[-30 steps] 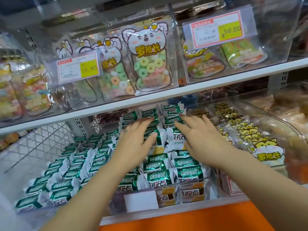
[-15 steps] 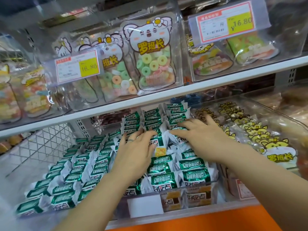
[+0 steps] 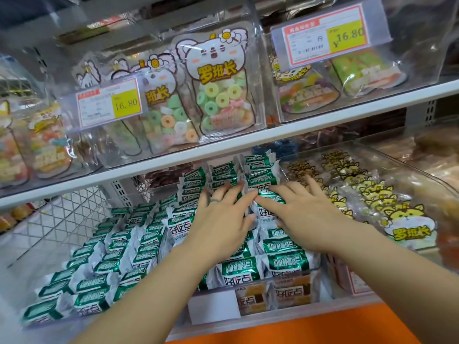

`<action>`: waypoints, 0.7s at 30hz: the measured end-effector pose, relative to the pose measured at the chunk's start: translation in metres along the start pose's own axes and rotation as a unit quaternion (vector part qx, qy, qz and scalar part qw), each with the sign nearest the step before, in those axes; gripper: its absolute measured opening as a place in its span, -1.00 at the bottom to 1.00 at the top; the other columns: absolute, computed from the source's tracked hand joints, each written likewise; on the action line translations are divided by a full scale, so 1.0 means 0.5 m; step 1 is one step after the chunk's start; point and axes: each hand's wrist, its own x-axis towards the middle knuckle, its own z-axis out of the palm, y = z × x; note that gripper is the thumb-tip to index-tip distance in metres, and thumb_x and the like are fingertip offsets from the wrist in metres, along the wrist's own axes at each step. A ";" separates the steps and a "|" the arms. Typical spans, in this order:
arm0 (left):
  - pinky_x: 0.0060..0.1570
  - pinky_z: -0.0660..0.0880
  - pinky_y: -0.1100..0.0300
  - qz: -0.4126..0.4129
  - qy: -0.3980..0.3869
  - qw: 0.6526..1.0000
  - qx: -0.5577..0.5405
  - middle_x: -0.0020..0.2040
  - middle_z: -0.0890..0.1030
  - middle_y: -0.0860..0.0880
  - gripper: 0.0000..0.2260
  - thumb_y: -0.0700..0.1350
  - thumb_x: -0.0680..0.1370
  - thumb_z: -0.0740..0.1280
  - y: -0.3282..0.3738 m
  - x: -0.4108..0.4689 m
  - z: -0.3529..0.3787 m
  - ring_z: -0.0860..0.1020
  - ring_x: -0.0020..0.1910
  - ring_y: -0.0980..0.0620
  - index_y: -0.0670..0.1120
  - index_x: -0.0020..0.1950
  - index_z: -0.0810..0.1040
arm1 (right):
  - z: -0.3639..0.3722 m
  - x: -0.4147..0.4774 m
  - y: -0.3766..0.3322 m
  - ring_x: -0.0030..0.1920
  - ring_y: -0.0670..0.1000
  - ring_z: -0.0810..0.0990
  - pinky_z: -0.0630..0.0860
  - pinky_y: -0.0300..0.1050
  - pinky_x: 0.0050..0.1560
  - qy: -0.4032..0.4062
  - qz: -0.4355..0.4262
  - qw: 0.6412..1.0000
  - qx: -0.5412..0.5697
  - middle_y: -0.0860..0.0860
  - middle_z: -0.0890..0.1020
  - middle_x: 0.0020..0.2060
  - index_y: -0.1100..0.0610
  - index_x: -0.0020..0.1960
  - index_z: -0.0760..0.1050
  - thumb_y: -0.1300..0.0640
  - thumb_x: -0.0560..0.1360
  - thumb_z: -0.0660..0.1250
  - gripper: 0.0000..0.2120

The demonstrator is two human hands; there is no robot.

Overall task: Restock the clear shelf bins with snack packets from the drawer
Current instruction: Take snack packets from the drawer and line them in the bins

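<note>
My left hand and right hand lie flat side by side on the green packets in the clear bin, fingers straight, grip holding nothing.

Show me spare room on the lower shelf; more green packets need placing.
Free: the bare strip left of the left packet rows, bordered by the wire mesh. Crowded: the middle bin under the left hand and right hand is full, as is the yellow-bag bin beside it.

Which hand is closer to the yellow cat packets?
Right. The right hand rests on the green packets just beside the yellow cat packets; the left hand lies beyond it, farther left.
</note>
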 end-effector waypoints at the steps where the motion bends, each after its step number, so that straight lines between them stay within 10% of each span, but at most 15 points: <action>1: 0.46 -0.13 -0.12 -0.001 -0.002 1.000 0.002 0.55 0.04 0.13 -0.53 0.17 0.63 0.00 0.001 0.003 0.001 -0.03 0.51 0.06 0.20 0.53 -0.01 | -0.001 -0.001 0.001 0.52 0.08 -0.07 -0.19 0.27 0.45 -0.003 -0.006 1.000 0.007 -0.02 -0.01 0.54 -0.16 0.53 -0.21 0.11 0.62 0.13 -0.33; 16: 0.40 -0.10 -0.27 0.040 0.058 0.995 0.066 0.42 0.40 0.06 -0.55 0.14 0.61 0.13 0.045 0.021 0.006 0.28 0.44 -0.05 0.06 0.49 0.28 | -0.008 -0.016 0.026 0.49 0.02 0.12 -0.15 0.22 0.47 0.075 0.065 0.991 0.090 -0.18 0.20 0.49 -0.15 0.49 0.18 -0.08 0.61 0.13 -0.54; 21: 0.41 -0.13 -0.24 -0.011 0.008 0.998 0.060 0.47 0.25 0.09 -0.53 0.17 0.61 0.09 0.063 0.033 -0.005 0.13 0.48 -0.03 0.13 0.51 0.17 | -0.004 -0.006 0.036 0.49 0.04 0.10 -0.07 0.19 0.49 0.054 0.066 0.985 0.150 -0.19 0.16 0.51 -0.16 0.48 0.21 -0.06 0.61 0.15 -0.55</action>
